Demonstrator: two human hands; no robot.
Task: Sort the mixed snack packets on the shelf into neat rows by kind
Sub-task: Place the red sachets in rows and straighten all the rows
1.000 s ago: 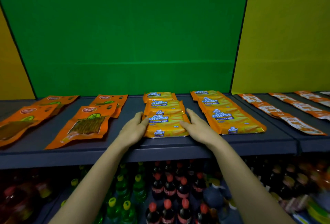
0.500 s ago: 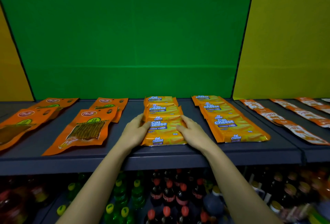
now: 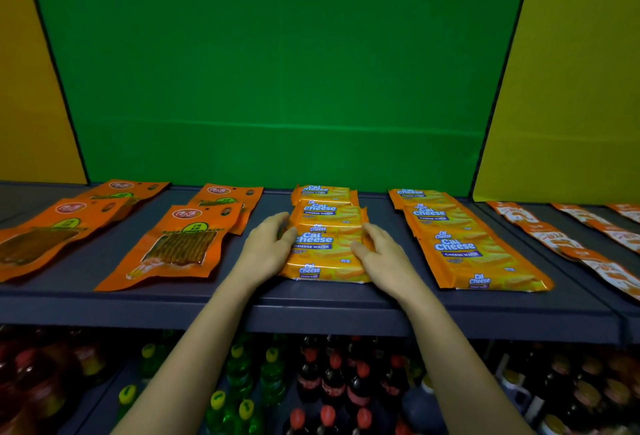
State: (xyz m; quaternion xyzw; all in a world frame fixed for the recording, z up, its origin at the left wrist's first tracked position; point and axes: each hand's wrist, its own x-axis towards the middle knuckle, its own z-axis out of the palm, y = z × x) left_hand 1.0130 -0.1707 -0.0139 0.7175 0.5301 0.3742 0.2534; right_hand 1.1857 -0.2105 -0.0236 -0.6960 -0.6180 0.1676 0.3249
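The middle wafer row (image 3: 325,237) is lying at the centre of the shelf (image 3: 311,299), its packets overlapping from the near edge back toward 12 o'clock. You are bracketing its front packet with both hands. Your left hand (image 3: 265,249) is pressing flat against the packet's 9 o'clock edge, fingers spread and unclenched, clamping nothing. Your right hand (image 3: 382,256) is sitting at the 3 o'clock edge, thumb lying over the packet's face and fingers along its side; whether it is actually pinching the wrapper, you cannot tell from here.

At 3 o'clock of that row, a second wafer row (image 3: 457,240) is running slantwise, apart from your right hand. Further toward 3 o'clock, sachet strips (image 3: 568,244) are lying in thin lines on the neighbouring shelf section. At 9 o'clock, orange pouches (image 3: 180,244) are lying in two overlapping columns, the nearer one just beside your left hand.

At 6 o'clock, under the shelf, bottles (image 3: 332,382) with red, yellow and green caps are standing crowded. At 12 o'clock, a green panel (image 3: 277,71) is backing the shelf.
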